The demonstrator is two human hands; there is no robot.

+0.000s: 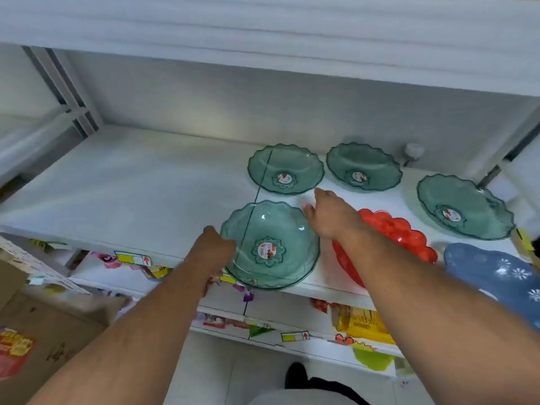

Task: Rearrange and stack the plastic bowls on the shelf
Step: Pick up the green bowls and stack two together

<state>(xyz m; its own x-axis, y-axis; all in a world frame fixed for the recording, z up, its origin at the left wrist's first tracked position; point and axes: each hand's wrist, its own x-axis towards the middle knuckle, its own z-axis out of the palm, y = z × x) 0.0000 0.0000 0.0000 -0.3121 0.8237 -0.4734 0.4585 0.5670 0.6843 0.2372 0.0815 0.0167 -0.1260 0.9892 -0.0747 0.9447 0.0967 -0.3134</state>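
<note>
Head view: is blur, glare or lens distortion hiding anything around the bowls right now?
Head view: soft overall, and the wide-angle lens bows the shelf edges. Small glare spots sit on the front green bowl, whose label is unreadable. The left hand at its rim and the right hand reaching over the red bowl look slightly smeared. Lighting is even, shadows faint.

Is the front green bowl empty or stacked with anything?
Empty. Through the front green bowl only its sticker and the shelf show; no bowl nests inside. The left hand grips its rim.
</note>
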